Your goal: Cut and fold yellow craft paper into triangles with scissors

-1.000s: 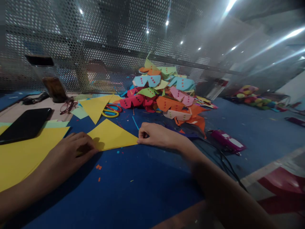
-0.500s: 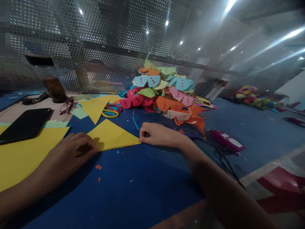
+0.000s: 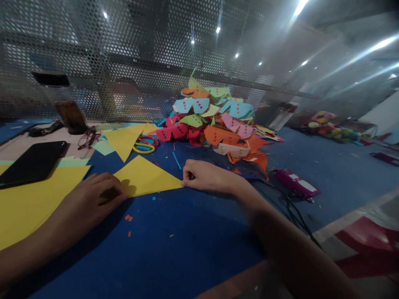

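A folded yellow paper triangle [image 3: 149, 176] lies on the blue tabletop [image 3: 174, 257], its long folded edge toward me. My right hand [image 3: 205, 175] pinches its right corner between thumb and finger. At the opposite end, my left hand [image 3: 96, 197] is curled over the left corner, fingertips pressed on the paper and hiding that corner. Just behind it lies another yellow triangle [image 3: 124, 139], beside scissors [image 3: 145, 147] with red and yellow handles.
Yellow sheets [image 3: 28, 203] lie at left under a black phone [image 3: 34, 162]. Behind them stands a jar [image 3: 71, 116] of dark liquid near eyeglasses [image 3: 89, 139]. A pile of folded paper shapes [image 3: 215, 120] rises at the back. A purple device [image 3: 296, 183] and cable sit at right.
Both hands keep the same hold on the yellow triangle, and the paper stays in place. Only a very slight shift of the view shows.
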Demonstrator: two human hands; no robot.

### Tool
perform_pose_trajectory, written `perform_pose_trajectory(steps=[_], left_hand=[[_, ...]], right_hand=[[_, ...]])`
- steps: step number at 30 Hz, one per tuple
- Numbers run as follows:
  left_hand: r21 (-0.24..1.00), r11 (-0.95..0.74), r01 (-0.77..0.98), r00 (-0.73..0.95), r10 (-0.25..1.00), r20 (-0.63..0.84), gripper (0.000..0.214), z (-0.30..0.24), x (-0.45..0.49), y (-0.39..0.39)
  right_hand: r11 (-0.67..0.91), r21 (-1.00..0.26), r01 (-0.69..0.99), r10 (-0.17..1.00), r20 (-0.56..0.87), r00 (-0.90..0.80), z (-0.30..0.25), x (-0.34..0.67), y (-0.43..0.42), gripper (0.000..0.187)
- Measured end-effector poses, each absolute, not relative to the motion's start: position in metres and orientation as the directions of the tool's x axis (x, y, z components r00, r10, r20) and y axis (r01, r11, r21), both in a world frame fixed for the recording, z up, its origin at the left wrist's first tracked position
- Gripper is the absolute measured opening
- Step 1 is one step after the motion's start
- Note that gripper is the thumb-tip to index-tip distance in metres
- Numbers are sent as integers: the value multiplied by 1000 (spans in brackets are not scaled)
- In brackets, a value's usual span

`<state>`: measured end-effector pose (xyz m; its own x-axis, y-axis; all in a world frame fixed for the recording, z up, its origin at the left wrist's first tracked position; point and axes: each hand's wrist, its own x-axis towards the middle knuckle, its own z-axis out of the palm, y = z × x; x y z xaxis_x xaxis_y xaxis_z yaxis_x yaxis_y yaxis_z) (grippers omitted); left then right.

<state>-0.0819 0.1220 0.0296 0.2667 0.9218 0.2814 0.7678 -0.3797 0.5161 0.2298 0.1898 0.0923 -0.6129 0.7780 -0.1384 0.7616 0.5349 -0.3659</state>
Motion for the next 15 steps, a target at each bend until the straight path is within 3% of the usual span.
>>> perform_pose_trajectory(steps=[15], left_hand=[[506, -408, 760, 281, 908, 310, 31, 26, -84, 125]], right_hand=[[511, -362, 780, 786, -171, -594, 91, 235, 193, 21]])
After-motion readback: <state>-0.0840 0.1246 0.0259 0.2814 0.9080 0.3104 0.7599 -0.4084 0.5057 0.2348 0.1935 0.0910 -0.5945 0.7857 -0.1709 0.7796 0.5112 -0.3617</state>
